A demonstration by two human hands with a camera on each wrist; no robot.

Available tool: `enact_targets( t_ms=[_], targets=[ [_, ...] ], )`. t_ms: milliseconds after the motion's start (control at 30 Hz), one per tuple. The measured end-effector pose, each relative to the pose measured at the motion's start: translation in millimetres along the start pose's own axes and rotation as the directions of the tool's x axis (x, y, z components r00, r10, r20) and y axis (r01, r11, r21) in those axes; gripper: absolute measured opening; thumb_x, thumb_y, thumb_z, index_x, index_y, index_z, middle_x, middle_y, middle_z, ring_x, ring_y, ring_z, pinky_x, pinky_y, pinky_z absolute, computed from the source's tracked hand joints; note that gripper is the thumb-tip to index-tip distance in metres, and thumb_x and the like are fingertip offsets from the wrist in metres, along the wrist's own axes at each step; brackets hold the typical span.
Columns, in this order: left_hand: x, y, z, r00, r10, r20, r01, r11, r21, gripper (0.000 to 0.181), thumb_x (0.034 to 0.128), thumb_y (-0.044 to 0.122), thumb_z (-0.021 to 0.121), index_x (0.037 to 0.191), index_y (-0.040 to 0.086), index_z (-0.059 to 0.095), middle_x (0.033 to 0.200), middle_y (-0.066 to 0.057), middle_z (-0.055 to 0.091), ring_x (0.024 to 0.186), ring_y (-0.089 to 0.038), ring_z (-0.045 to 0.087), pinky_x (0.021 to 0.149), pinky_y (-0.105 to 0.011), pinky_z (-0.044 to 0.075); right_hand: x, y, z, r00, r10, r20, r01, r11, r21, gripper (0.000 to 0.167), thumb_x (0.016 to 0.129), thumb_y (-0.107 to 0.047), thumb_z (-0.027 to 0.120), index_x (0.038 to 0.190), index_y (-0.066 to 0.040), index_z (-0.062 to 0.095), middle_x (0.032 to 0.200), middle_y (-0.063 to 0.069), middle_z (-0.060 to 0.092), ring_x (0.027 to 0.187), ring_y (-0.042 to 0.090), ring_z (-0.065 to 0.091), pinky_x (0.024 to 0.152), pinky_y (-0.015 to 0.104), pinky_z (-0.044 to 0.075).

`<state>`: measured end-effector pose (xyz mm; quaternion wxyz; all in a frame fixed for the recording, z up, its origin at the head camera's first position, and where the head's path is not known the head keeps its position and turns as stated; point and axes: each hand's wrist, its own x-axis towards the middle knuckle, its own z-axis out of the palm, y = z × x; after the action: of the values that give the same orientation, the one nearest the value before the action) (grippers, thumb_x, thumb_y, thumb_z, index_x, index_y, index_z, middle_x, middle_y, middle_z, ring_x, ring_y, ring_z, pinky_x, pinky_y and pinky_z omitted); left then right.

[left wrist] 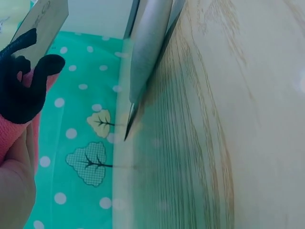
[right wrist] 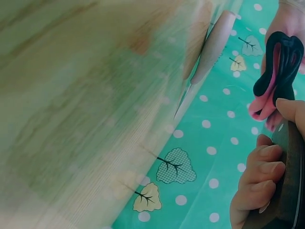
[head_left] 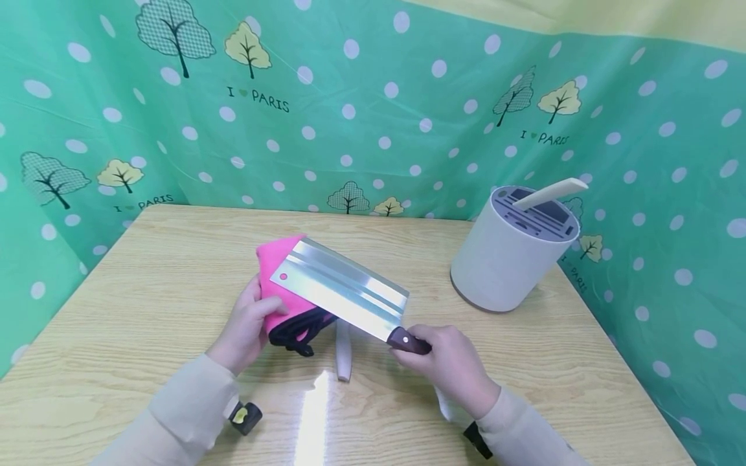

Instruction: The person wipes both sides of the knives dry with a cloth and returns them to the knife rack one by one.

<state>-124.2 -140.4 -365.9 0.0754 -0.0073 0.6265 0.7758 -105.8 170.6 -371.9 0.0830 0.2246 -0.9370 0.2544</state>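
My right hand [head_left: 445, 362] grips the dark wooden handle [head_left: 410, 341] of a cleaver, its fingers curled round it in the right wrist view. The broad steel blade of the cleaver [head_left: 344, 285] points up and left, its far end in front of a pink cloth [head_left: 271, 259] with black edging. My left hand [head_left: 247, 323] holds that cloth from its left side, thumb in front. The other fingers are hidden behind the cloth. Below the blade, a knife with a pale handle [head_left: 344, 356] lies on the table; its blade shows in the left wrist view.
A round white knife block [head_left: 495, 259] stands at the right rear of the wooden table [head_left: 192, 259], a pale handle [head_left: 550, 193] sticking up from its slotted top. Behind the table hangs a green dotted curtain [head_left: 326, 155] with printed trees. Light glares on the table's front.
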Motion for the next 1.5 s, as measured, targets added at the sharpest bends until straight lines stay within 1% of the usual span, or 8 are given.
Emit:
enact_targets(
  t_ms=[233, 400, 533, 667, 1000, 1100, 1300, 1500],
  targets=[
    [0.1, 0.7, 1.4, 1.0, 0.017, 0.014, -0.016, 1.0, -0.02, 0.067, 0.0816, -0.006, 0.046, 0.144, 0.006, 0.026, 0.116, 0.003, 0.06, 0.096, -0.009, 0.066, 0.085, -0.023, 0.056, 2.7, -1, 1, 1.0, -0.02, -0.015, 0.02, 1.0, 0.001, 0.016, 0.08, -0.027, 0.079, 0.086, -0.013, 0.075, 0.071, -0.007, 0.07, 0.056, -0.004, 0.051, 0.053, 0.014, 0.044],
    [0.5, 0.7, 2.8, 1.0, 0.014, 0.021, -0.014, 1.0, -0.02, 0.062, 0.0814, -0.005, 0.047, 0.139, 0.008, 0.03, 0.114, 0.003, 0.061, 0.093, -0.009, 0.066, 0.083, -0.023, 0.056, 5.0, -2, 2, 0.999, -0.035, -0.026, 0.035, 0.999, -0.003, 0.017, 0.08, -0.028, 0.079, 0.086, -0.013, 0.076, 0.071, -0.006, 0.071, 0.056, -0.004, 0.052, 0.053, 0.014, 0.044],
    [1.3, 0.0, 5.0, 0.999, 0.014, 0.042, -0.013, 1.0, -0.021, 0.065, 0.0811, -0.006, 0.047, 0.142, 0.007, 0.028, 0.115, 0.002, 0.061, 0.093, -0.01, 0.066, 0.082, -0.024, 0.057, 7.3, -4, 3, 0.999, -0.035, -0.031, 0.034, 0.999, -0.018, 0.018, 0.079, -0.029, 0.08, 0.085, -0.012, 0.075, 0.069, -0.006, 0.07, 0.055, -0.003, 0.051, 0.052, 0.014, 0.042],
    [0.8, -0.8, 8.4, 0.998, 0.007, 0.058, -0.006, 1.0, -0.014, 0.068, 0.0808, -0.006, 0.047, 0.145, 0.005, 0.026, 0.115, 0.0, 0.059, 0.091, -0.011, 0.066, 0.08, -0.025, 0.057, 9.5, -6, 3, 0.997, -0.055, -0.044, 0.053, 0.998, -0.039, 0.018, 0.079, -0.029, 0.08, 0.083, -0.012, 0.074, 0.069, -0.006, 0.069, 0.054, -0.002, 0.05, 0.051, 0.014, 0.04],
    [-0.8, -3.1, 15.8, 0.998, 0.006, 0.064, -0.006, 1.0, -0.008, 0.056, 0.0783, -0.007, 0.049, 0.131, 0.003, 0.032, 0.105, -0.002, 0.056, 0.083, -0.011, 0.064, 0.072, -0.024, 0.056, 14.1, -9, 5, 0.991, -0.118, -0.063, 0.116, 0.992, -0.04, 0.018, 0.081, -0.029, 0.079, 0.08, -0.012, 0.073, 0.065, -0.007, 0.066, 0.052, -0.004, 0.043, 0.048, 0.012, 0.036],
    [-0.7, -3.8, 17.8, 0.997, 0.005, 0.073, -0.005, 1.0, -0.012, 0.056, 0.0774, -0.007, 0.049, 0.13, 0.003, 0.032, 0.104, -0.003, 0.055, 0.081, -0.011, 0.063, 0.07, -0.023, 0.056, 15.2, -10, 6, 0.991, -0.121, -0.061, 0.119, 0.992, -0.03, 0.018, 0.08, -0.029, 0.08, 0.08, -0.012, 0.073, 0.066, -0.007, 0.065, 0.052, -0.004, 0.043, 0.049, 0.012, 0.036],
    [-0.8, -7.1, 22.2, 0.995, -0.003, 0.096, 0.007, 0.999, -0.037, 0.048, 0.0759, -0.009, 0.048, 0.12, 0.003, 0.033, 0.092, -0.002, 0.053, 0.068, -0.009, 0.061, 0.059, -0.02, 0.053, 17.1, -14, 6, 0.994, -0.099, -0.046, 0.099, 0.995, -0.009, 0.019, 0.079, -0.029, 0.081, 0.081, -0.012, 0.073, 0.069, -0.007, 0.067, 0.053, -0.004, 0.045, 0.049, 0.012, 0.038],
    [-1.4, -10.2, 26.1, 0.994, -0.028, 0.103, 0.032, 0.999, -0.039, 0.05, 0.0754, -0.008, 0.048, 0.121, 0.003, 0.031, 0.088, -0.002, 0.049, 0.063, -0.008, 0.059, 0.056, -0.02, 0.052, 18.4, -17, 7, 0.996, -0.091, -0.027, 0.091, 0.996, 0.009, 0.02, 0.081, -0.03, 0.08, 0.083, -0.011, 0.074, 0.068, -0.006, 0.068, 0.052, -0.004, 0.045, 0.049, 0.012, 0.038]
  ],
)
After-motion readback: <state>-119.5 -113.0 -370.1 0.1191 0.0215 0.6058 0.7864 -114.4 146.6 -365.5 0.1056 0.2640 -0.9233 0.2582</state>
